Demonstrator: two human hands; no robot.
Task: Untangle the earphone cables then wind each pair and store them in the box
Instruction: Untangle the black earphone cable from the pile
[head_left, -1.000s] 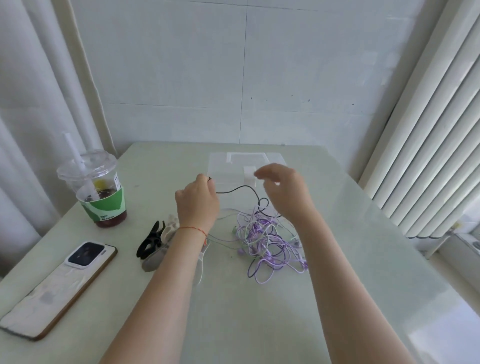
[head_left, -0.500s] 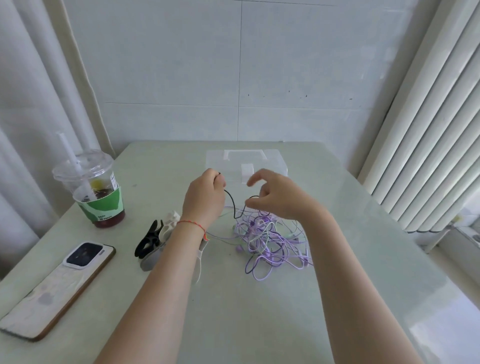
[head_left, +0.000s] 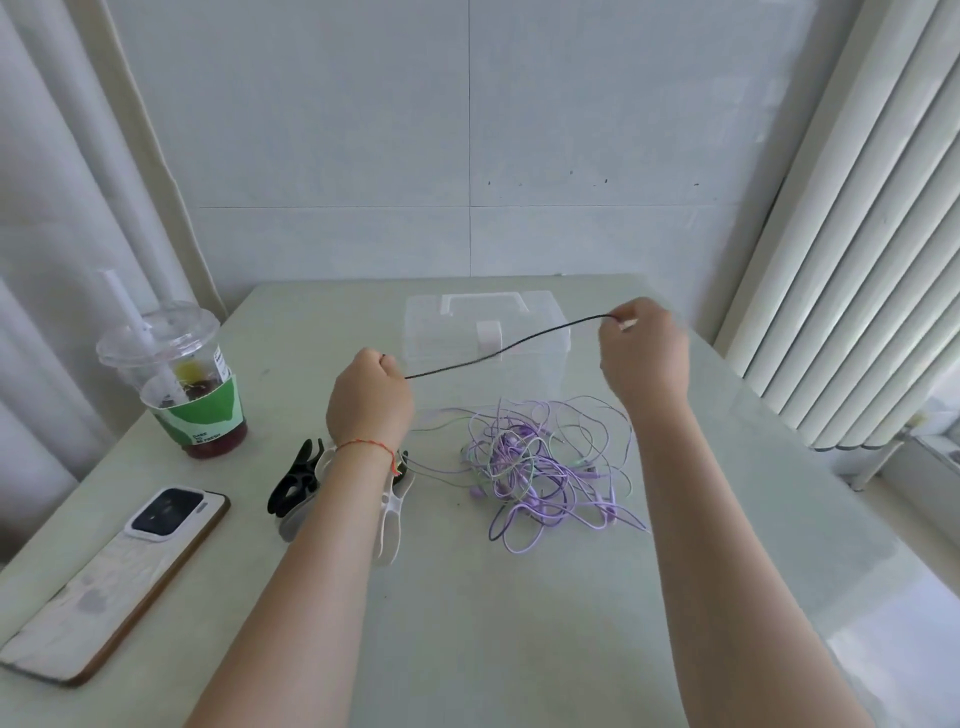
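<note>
pale green surface against white tiled wall; curtain at 9 o'clock, vertical blinds at 3 o'clock. left hand and right hand raised, each grip pinching end of black cable, stretched taut between them. purple cable tangle at centre, below hands. clear box, lid closed, at 12 o'clock. iced drink cup and phone at 9 o'clock, clips under left wrist.
</note>
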